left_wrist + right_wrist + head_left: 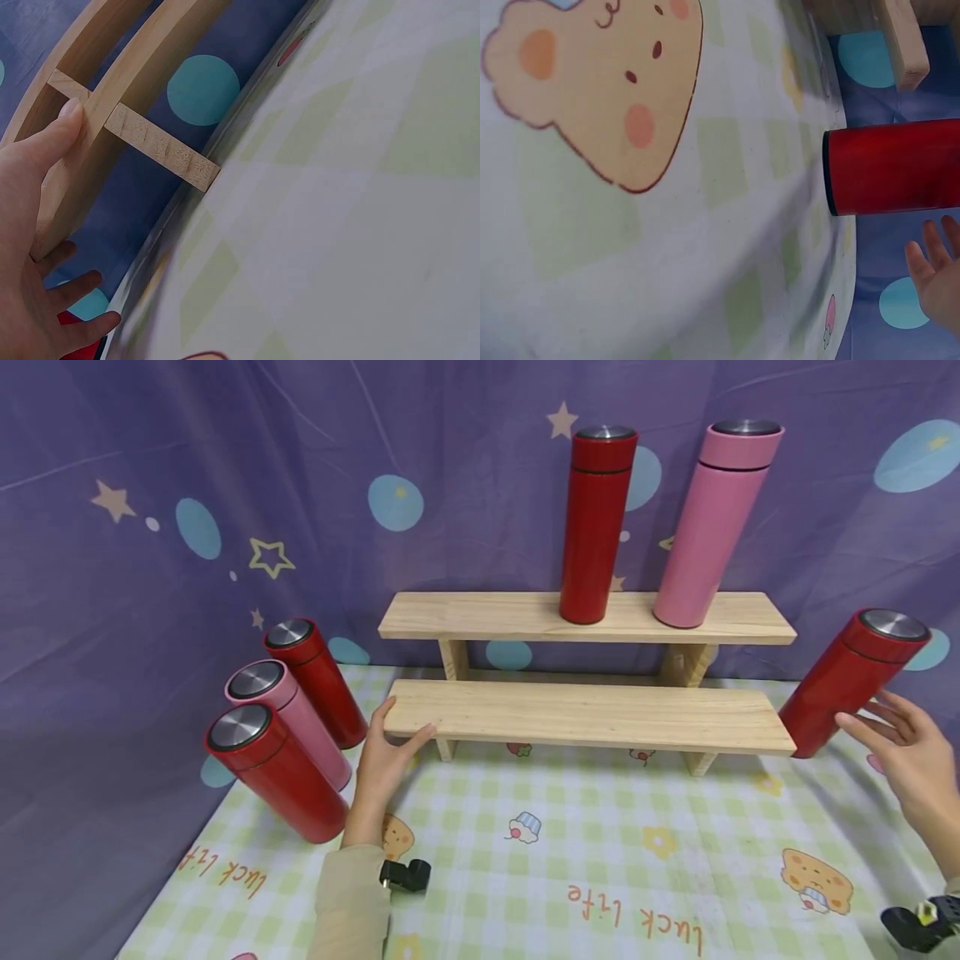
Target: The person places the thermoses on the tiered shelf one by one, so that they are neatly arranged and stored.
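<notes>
At the left end of a two-tier wooden shelf [585, 717], my left hand [381, 772] grips the lower board's corner. In the left wrist view the thumb [64, 131] lies on the board [105, 112] and the other fingers spread past its end. A red thermos bottle [843, 681] with a steel-topped lid stands on the table by the shelf's right end. My right hand [911, 752] is beside it with loosely bent fingers; the right wrist view shows fingertips [916, 259] just off the bottle [892, 169]. Whether any finger touches it, I cannot tell.
On the upper board stand a red bottle [598, 527] and a pink bottle [718, 527]. Left of the shelf are a red bottle [318, 685], a pink one [303, 718] and another red one [281, 777]. A checked cloth [465, 877] covers the table; a purple curtain [300, 460] hangs behind.
</notes>
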`<state>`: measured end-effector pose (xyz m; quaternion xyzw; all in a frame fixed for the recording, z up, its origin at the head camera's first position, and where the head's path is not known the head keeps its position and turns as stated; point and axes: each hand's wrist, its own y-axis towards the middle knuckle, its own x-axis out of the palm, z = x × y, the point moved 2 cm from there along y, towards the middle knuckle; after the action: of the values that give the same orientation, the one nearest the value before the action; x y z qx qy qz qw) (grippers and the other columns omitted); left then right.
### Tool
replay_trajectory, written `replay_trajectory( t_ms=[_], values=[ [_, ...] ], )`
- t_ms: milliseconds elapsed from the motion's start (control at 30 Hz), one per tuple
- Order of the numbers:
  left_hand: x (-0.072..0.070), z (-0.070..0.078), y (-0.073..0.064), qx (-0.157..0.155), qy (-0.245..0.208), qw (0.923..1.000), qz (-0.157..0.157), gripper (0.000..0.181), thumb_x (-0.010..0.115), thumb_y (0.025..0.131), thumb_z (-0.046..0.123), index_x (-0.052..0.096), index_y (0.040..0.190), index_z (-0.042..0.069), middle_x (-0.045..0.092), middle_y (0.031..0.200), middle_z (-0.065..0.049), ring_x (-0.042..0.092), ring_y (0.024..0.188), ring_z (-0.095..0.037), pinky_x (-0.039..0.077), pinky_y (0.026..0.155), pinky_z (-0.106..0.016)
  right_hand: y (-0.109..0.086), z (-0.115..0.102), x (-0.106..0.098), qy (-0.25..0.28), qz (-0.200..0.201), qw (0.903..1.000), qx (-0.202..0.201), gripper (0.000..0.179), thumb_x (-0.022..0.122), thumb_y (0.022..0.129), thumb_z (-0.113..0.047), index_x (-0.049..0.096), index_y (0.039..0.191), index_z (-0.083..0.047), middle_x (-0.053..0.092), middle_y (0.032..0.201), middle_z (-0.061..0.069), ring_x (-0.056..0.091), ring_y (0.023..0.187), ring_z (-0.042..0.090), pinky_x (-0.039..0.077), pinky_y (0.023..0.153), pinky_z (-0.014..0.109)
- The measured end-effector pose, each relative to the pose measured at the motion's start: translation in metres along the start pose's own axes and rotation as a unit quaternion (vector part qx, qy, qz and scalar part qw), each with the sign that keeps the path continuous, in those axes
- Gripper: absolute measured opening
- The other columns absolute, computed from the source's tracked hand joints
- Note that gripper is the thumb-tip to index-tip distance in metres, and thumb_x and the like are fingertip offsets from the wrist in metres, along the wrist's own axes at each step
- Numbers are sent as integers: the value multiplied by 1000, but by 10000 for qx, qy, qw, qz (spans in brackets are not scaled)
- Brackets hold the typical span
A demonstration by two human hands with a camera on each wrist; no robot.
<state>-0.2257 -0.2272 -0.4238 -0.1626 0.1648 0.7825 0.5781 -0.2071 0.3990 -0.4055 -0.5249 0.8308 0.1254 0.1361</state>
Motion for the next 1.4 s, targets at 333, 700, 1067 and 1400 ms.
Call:
replay_trajectory(
  t_ms=[333, 700, 1067, 1400],
  values=[
    [-1, 2, 1, 19, -17, 10000, 4, 99, 75, 77, 64, 27, 156, 30, 26, 160, -6, 24, 146, -28, 22, 113, -59, 24, 7, 13, -262, 102, 9994, 189, 85, 70, 92, -36, 19, 159, -26, 32, 158, -1, 38, 129, 3, 33, 105, 17],
    [-1, 6, 1, 146, 17, 9999, 8, 98, 75, 77, 64, 27, 156, 29, 27, 160, -7, 25, 145, -28, 23, 113, -58, 36, 13, 21, -420, 426, 9971, 463, 85, 73, 88, -42, 26, 157, -23, 43, 147, 1, 45, 115, 1, 37, 105, 25],
    [0, 6, 0, 97, 30, 9999, 13, 98, 75, 77, 65, 27, 156, 30, 26, 160, -6, 25, 145, -29, 23, 112, -59, 59, 43, 15, -423, 575, 9965, 437, 84, 77, 84, -46, 32, 154, -30, 48, 138, -9, 46, 110, 1, 40, 94, 18],
    [-1, 2, -1, 1, 52, 10000, 33, 98, 75, 77, 65, 27, 156, 31, 26, 161, -6, 25, 146, -29, 23, 113, -59, 40, 28, 10, -371, 763, 9956, 401, 80, 79, 83, -40, 38, 151, -29, 51, 118, -19, 46, 100, -4, 41, 82, 12]
  ],
)
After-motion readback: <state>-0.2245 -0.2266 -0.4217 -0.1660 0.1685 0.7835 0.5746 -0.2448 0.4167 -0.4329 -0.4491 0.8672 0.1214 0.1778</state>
